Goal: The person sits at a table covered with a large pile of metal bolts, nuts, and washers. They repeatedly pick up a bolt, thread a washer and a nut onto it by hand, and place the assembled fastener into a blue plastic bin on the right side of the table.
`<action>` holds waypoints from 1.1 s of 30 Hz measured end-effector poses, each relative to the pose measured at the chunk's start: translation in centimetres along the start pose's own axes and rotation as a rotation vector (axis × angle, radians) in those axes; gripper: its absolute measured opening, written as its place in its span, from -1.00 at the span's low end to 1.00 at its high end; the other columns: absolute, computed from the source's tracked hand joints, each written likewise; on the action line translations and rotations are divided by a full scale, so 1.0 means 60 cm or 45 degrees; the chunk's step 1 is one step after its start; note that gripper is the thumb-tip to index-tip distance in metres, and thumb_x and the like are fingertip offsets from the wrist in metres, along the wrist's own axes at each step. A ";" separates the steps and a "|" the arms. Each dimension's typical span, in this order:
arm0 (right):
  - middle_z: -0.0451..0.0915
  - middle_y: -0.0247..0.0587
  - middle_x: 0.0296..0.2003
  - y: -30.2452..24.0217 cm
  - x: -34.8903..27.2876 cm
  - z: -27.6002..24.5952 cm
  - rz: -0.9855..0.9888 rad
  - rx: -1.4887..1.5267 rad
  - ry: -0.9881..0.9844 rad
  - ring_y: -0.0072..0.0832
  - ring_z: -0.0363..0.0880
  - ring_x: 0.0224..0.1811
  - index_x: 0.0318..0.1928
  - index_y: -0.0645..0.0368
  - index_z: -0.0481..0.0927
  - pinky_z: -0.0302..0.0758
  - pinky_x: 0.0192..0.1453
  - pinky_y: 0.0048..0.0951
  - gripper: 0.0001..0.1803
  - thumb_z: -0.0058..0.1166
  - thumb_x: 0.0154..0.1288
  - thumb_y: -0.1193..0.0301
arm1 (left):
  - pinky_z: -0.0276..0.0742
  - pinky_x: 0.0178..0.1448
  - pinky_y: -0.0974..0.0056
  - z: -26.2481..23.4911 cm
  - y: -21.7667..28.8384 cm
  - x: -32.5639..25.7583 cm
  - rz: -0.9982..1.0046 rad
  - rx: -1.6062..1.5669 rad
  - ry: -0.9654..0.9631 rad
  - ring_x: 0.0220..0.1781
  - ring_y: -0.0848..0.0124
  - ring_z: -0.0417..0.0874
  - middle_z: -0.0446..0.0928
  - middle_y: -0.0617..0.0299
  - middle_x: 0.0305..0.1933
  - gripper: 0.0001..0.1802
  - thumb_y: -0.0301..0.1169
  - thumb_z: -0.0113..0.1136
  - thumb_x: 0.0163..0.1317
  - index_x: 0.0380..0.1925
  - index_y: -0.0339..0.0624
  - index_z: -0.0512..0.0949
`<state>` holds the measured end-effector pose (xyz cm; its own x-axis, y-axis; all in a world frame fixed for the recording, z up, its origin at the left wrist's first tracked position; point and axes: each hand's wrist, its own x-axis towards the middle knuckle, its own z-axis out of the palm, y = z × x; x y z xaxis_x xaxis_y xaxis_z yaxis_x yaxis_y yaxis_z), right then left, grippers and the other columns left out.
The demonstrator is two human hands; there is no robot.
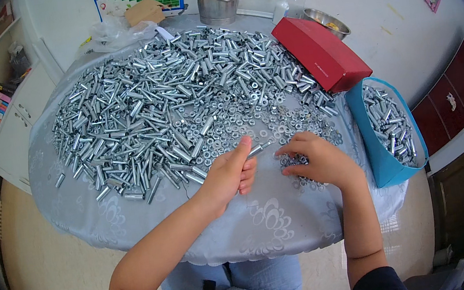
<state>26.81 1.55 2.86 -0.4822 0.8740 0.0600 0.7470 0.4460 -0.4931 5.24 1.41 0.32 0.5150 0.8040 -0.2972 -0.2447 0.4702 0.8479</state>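
The left hand [230,174] fingers pinch 1 metal bolt [258,149], its long axis pointing right toward the right hand [318,160], whose curled fingers press into washers [295,163] on the counter [264,222].

bare forearms, dk sleeve at R elbow [379,284], blue trousers [249,285]

Both bare forearms come up from the near edge and converge toward the middle. The left hand [228,174] is curled into a loose fist, thumb laid along the top, fingers [249,173] folded under and closed around a slim object whose tip pokes out to the right. The right hand [319,160] lies palm down, wrist bent, fingers [289,150] spread low and pointing left toward the other hand, pressed down.
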 end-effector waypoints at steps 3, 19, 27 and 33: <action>0.50 -0.15 -0.35 -0.004 0.001 0.004 0.033 0.039 0.057 -0.28 0.46 -0.25 -0.18 0.14 0.62 0.41 -0.15 -0.37 -0.66 0.29 -0.06 0.40 | 0.10 -0.56 0.45 0.000 -0.002 0.000 0.004 -0.002 0.012 -0.69 0.59 0.07 0.05 0.47 -0.72 -0.44 0.15 -0.20 0.30 -0.71 0.00 0.13; 0.52 -0.22 -0.41 -0.017 -0.038 -0.009 -0.116 -0.102 0.120 -0.26 0.47 -0.28 -0.35 0.12 0.65 0.42 -0.22 -0.34 -0.84 0.23 -0.03 0.42 | 0.11 -0.56 0.45 -0.007 -0.003 0.000 0.030 0.066 0.076 -0.68 0.59 0.11 0.08 0.46 -0.72 -0.45 0.13 -0.19 0.30 -0.70 -0.01 0.15; 0.48 -0.22 -0.14 -0.051 -0.130 0.048 -0.098 -0.458 0.336 -0.26 0.43 -0.15 -0.20 0.05 0.64 0.42 -0.09 -0.33 -0.71 0.23 0.00 0.32 | 0.12 -0.56 0.45 -0.002 -0.008 0.005 0.042 0.121 0.002 -0.68 0.58 0.14 0.10 0.44 -0.71 -0.46 0.12 -0.17 0.30 -0.68 -0.02 0.17; 0.46 -0.20 -0.07 -0.076 -0.161 0.066 0.024 -0.446 0.381 -0.21 0.40 -0.06 -0.09 0.06 0.59 0.38 0.02 -0.28 -0.59 0.26 -0.02 0.27 | 0.12 -0.56 0.44 -0.005 -0.013 0.002 0.086 0.188 -0.009 -0.68 0.57 0.16 0.12 0.44 -0.72 -0.46 0.14 -0.16 0.28 -0.68 -0.01 0.17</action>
<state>26.27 -9.70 1.10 -0.3524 0.8768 0.3273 0.8888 0.4230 -0.1763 5.27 1.25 -0.50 0.5071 0.8292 -0.2350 -0.1554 0.3562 0.9214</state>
